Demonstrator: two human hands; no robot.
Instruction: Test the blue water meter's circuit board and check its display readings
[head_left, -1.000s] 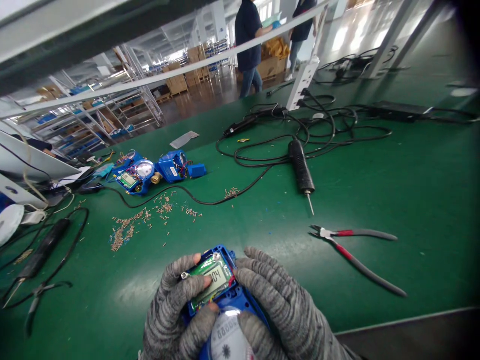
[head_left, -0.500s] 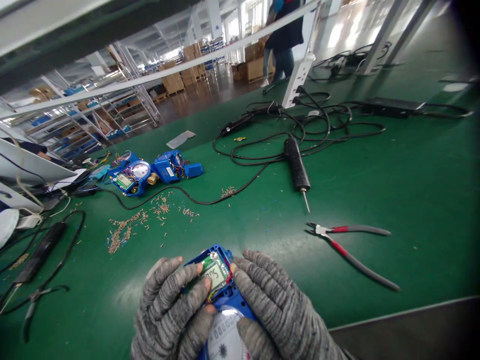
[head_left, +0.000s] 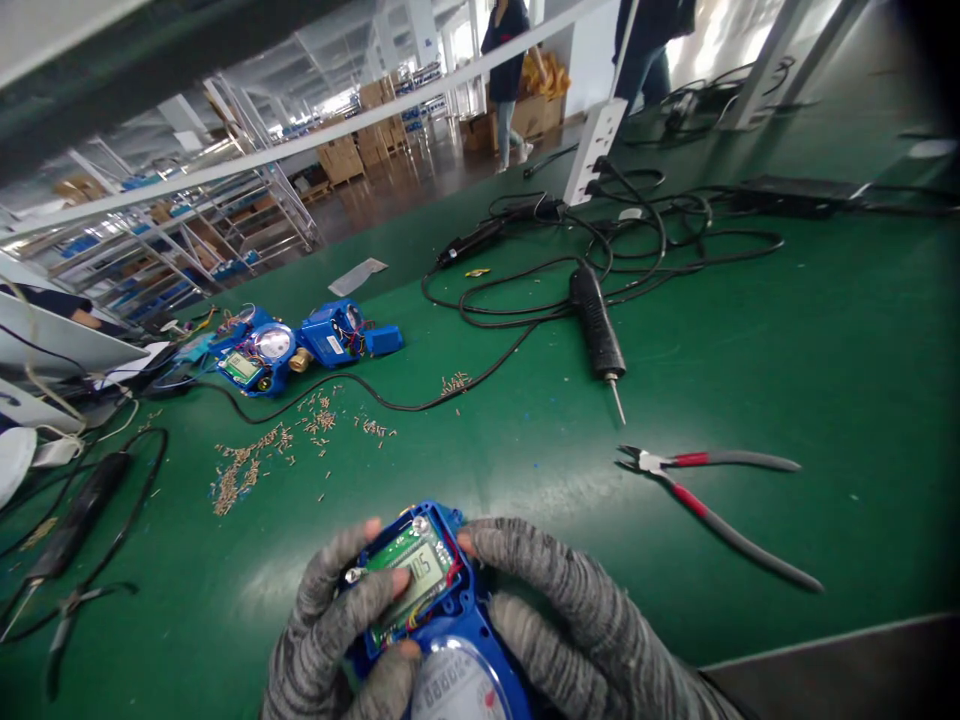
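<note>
A blue water meter (head_left: pixel 491 650) lies at the bottom middle, its round dial partly in view. Its upper housing is uncovered, showing a green circuit board (head_left: pixel 384 557) with a small digit display (head_left: pixel 422 572) and coloured wires. My left hand (head_left: pixel 319 640), in a grey knitted glove with bare fingertips, grips the meter's left side, one fingertip on the display and the thumb by the dial. My right hand (head_left: pixel 577 620), gloved alike, holds the right side, its index fingertip at the housing's upper right edge. The meter's lower end is cut off by the frame.
Red-and-grey cutting pliers (head_left: pixel 697 500) and a black electric screwdriver (head_left: pixel 598 325) lie right. Small screws (head_left: pixel 251 460) are scattered left, before other opened blue meters (head_left: pixel 274 345). Cables run to a white power strip (head_left: pixel 594 155). Another tool (head_left: pixel 82 515) lies far left. People stand beyond the bench.
My right-hand fingers have drawn back and bent, and my left fingers have shifted, baring more of the board. In the background, people have changed position.
</note>
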